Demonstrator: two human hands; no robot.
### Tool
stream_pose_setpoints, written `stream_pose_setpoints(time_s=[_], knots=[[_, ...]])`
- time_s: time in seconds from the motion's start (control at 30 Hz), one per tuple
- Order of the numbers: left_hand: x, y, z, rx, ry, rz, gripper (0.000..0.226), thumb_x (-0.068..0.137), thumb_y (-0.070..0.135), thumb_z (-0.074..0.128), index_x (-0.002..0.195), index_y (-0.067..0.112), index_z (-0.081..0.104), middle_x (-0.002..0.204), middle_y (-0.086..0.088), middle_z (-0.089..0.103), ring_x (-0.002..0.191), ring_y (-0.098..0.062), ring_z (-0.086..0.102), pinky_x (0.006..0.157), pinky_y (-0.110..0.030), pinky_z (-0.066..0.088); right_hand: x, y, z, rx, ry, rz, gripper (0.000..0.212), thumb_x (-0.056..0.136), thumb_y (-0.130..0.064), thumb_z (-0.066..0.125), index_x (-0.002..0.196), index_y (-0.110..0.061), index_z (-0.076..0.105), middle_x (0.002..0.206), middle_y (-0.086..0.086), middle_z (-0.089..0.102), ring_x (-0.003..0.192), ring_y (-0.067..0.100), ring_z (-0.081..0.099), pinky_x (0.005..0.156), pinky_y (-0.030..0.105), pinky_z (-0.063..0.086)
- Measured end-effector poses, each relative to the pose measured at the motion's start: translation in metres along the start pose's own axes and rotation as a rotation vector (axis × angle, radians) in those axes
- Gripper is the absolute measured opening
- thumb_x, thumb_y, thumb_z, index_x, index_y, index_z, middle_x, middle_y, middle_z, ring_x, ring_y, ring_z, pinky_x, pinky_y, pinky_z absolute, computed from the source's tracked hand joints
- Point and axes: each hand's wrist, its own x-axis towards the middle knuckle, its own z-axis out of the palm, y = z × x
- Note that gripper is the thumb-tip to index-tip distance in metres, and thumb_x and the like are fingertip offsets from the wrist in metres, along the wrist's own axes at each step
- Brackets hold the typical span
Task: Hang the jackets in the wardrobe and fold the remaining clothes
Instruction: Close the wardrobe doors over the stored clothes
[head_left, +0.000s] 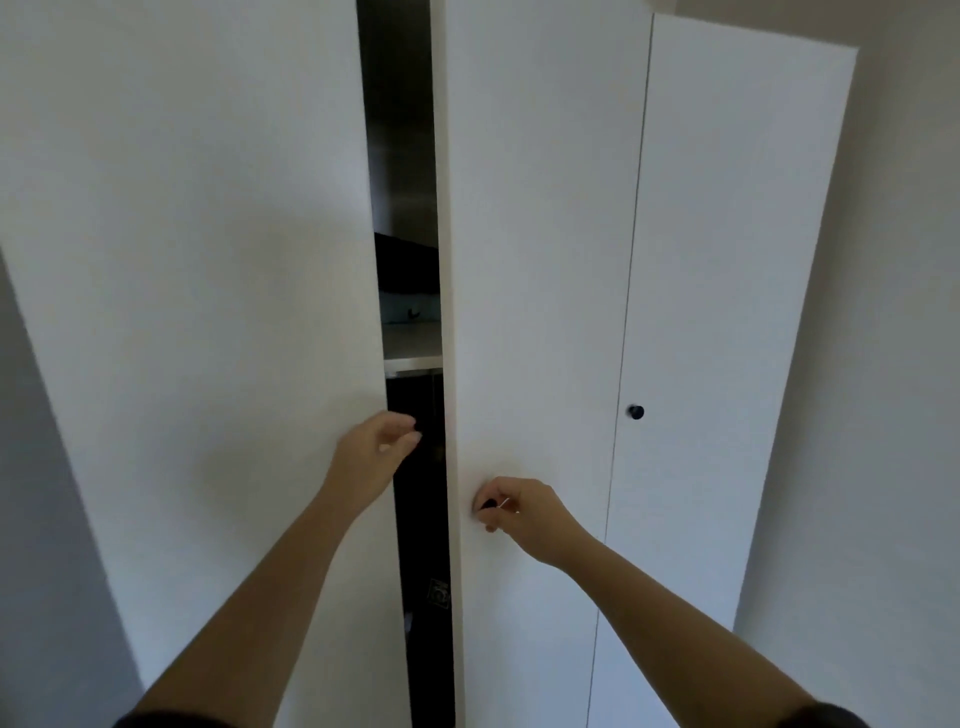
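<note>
Opening the wardrobe (545, 260) here: left hand (374, 449) pinches the left knob (415, 426), right hand (522, 512) the right knob (488, 504), dark gap between grips. Next, probably pull both wide.

Only a narrow gap shows inside the wardrobe (545, 260): dark clothes (405, 260) there are too shadowed to identify, a low label (438, 592) too small to read. The left hand (374, 447) nearly covers the left knob (416, 426); the right hand (519, 512) half hides the right knob (488, 504).
</note>
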Motion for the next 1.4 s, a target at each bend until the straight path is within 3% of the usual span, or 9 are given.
stream_pose_setpoints(time_s=[0.1,0.27,0.47,0.6,0.73,0.9,1.2,1.4], knots=[[0.016,-0.051,-0.013,0.146,0.076,-0.087,0.028,0.087,0.004,0.066,0.114,0.008,0.063,0.112,-0.012,0.06,0.095,-0.022,0.058,0.085,-0.022,0.041,0.022,-0.001,0.017,-0.014,0.032,0.001,0.013,0.086,-0.006,0.063,0.081,-0.016,0.07,0.072,-0.012,0.063,0.065,0.003,0.058,0.068,0.008,0.044],[0.046,-0.088,-0.016,0.274,0.034,-0.051,0.031,0.088,0.005,0.062,0.118,0.009,0.058,0.11,-0.014,0.056,0.089,-0.016,0.052,0.082,-0.024,0.041,0.056,0.001,0.038,-0.062,0.061,0.017,0.015,0.085,-0.012,0.065,0.078,-0.025,0.071,0.072,-0.019,0.064,0.071,-0.001,0.057,0.071,0.009,0.044],[0.068,-0.107,-0.016,0.369,0.008,0.004,0.018,0.087,0.004,0.062,0.103,0.007,0.069,0.102,-0.01,0.065,0.087,-0.025,0.061,0.079,-0.029,0.044,0.092,0.0,0.056,-0.157,0.083,0.084,0.019,0.086,-0.021,0.062,0.076,-0.036,0.067,0.079,-0.019,0.066,0.082,0.006,0.06,0.08,0.03,0.052],[0.073,-0.122,-0.018,0.307,0.026,-0.013,0.009,0.085,0.002,0.066,0.091,0.005,0.071,0.087,-0.007,0.07,0.078,-0.02,0.062,0.066,-0.021,0.04,0.109,0.0,0.066,-0.215,0.119,0.131,0.016,0.086,-0.025,0.06,0.079,-0.037,0.067,0.076,-0.022,0.063,0.078,0.003,0.059,0.072,0.026,0.049],[0.077,-0.132,-0.021,0.298,0.023,-0.012,0.007,0.084,0.005,0.067,0.089,0.009,0.072,0.075,0.0,0.063,0.072,-0.02,0.059,0.063,-0.026,0.041,0.123,-0.002,0.075,-0.242,0.144,0.165,0.015,0.088,-0.025,0.058,0.084,-0.037,0.067,0.076,-0.024,0.062,0.075,0.002,0.059,0.065,0.021,0.045],[0.079,-0.134,-0.018,0.282,0.035,-0.02,0.006,0.083,0.004,0.068,0.085,0.009,0.071,0.07,0.003,0.06,0.067,-0.015,0.055,0.06,-0.024,0.037,0.14,-0.004,0.083,-0.28,0.182,0.196,0.016,0.09,-0.024,0.056,0.087,-0.035,0.067,0.081,-0.02,0.062,0.073,0.006,0.059,0.06,0.021,0.041],[0.078,-0.138,-0.013,0.227,0.037,-0.048,0.008,0.084,0.005,0.067,0.085,0.012,0.07,0.071,0.011,0.062,0.066,-0.003,0.057,0.06,-0.012,0.039,0.158,0.001,0.09,-0.328,0.23,0.21,0.018,0.089,-0.021,0.054,0.088,-0.033,0.067,0.084,-0.017,0.064,0.075,0.009,0.058,0.056,0.02,0.037],[0.077,-0.139,-0.012,0.225,0.044,-0.064,0.009,0.084,0.007,0.066,0.085,0.016,0.069,0.075,0.01,0.065,0.071,-0.006,0.061,0.061,-0.013,0.04,0.168,0.004,0.093,-0.327,0.24,0.208,0.017,0.091,-0.022,0.054,0.091,-0.033,0.068,0.085,-0.018,0.063,0.078,0.008,0.058,0.058,0.021,0.037]])
